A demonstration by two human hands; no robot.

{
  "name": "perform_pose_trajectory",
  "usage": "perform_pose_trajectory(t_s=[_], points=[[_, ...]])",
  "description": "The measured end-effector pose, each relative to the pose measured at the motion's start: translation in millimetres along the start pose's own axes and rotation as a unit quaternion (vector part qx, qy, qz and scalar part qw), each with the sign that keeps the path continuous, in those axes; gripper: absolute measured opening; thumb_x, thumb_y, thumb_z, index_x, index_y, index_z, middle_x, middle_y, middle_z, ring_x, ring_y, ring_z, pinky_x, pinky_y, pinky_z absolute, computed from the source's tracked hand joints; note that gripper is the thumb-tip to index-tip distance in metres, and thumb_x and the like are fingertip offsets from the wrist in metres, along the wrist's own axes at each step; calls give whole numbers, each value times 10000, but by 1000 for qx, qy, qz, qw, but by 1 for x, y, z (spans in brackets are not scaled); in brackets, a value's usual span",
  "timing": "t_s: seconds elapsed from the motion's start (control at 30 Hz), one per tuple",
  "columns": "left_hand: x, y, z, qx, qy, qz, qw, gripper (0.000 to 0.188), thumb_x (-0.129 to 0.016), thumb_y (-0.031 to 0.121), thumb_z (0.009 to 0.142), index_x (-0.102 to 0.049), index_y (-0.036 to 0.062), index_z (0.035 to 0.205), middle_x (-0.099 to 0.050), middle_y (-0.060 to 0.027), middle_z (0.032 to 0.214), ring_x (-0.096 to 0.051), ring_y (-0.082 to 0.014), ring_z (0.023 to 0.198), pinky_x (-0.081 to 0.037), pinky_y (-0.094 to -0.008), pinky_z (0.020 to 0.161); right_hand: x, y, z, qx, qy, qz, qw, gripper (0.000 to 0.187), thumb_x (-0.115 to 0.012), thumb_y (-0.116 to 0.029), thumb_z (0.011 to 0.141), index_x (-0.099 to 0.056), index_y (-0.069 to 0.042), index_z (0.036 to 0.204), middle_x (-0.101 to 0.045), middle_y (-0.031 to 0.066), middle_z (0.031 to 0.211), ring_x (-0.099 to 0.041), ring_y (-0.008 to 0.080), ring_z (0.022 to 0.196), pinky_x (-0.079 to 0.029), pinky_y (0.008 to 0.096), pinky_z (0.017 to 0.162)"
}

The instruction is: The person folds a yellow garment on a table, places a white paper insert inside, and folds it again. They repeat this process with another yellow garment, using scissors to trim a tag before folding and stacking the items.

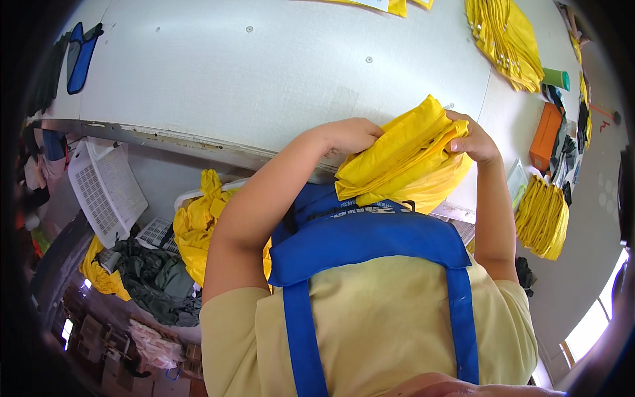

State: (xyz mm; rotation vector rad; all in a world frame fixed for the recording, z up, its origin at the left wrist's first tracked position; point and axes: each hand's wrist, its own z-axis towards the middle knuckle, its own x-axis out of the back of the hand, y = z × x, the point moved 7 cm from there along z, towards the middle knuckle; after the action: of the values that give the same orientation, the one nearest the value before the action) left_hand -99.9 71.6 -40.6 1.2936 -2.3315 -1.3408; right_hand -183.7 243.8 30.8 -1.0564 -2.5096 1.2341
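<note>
So the folded yellow fabric bundle is up in front of the blue apron, right by the near edge of the white surface. Right hand has it gripped at the right end, thumb on the near side. Left hand is curled against the left edge, but its fingertips are hidden, so can't tell if they're actually pinching it. There's a yellow stack at the far right, near an orange box, plus a white basket off left below the surface.
</note>
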Motion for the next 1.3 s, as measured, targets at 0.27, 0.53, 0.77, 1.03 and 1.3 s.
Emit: perform_pose_trajectory(t_s=[0.27, 0.53, 0.77, 1.03, 1.3], points=[[-4, 78, -59, -432, 360, 188, 805, 174, -646, 25, 786, -664, 61, 955, -588, -70, 962, -597, -229, 877, -496, -316, 759, -2, 3, 7, 3, -10, 22, 1000, 673, -799, -225, 701, -527, 33, 1261, -632, 82, 1152, -589, 159, 1042, -441, 292, 949], [-1, 76, -46, -404, 384, 208, 803, 99, -648, 14, 802, -609, 38, 890, -568, -92, 933, -584, -258, 823, -494, -328, 714, 2, 10, 13, -2, -7, 45, 999, 674, -784, -191, 714, -502, 39, 1282, -632, 83, 1152, -590, 169, 1036, -440, 300, 958], [11, 62, -31, -346, 420, 82, 835, 60, -594, 29, 858, -544, 20, 890, -584, -120, 871, -581, -275, 770, -482, -333, 686, -5, -25, 21, 107, 118, -203, 966, 794, -755, -109, 677, -402, -58, 1387, -463, 117, 1322, -432, 201, 1249, -356, 330, 1049], [32, 43, -8, -261, 395, -11, 881, 49, -503, 59, 940, -514, 15, 922, -652, -110, 839, -636, -197, 684, -510, -304, 627, -26, -52, 33, 249, 131, -454, 846, 334, -655, -21, 727, -600, -97, 1048, -526, 123, 1212, -548, 292, 1109, -476, 350, 913], [49, 39, 7, -207, 381, -140, 890, 47, -458, 51, 963, -489, 16, 955, -656, -87, 819, -632, -137, 670, -520, -260, 614, -21, -46, 21, 312, 172, -426, 832, 161, -649, 30, 729, -574, -45, 850, -569, 113, 1042, -590, 286, 977, -501, 337, 803]])
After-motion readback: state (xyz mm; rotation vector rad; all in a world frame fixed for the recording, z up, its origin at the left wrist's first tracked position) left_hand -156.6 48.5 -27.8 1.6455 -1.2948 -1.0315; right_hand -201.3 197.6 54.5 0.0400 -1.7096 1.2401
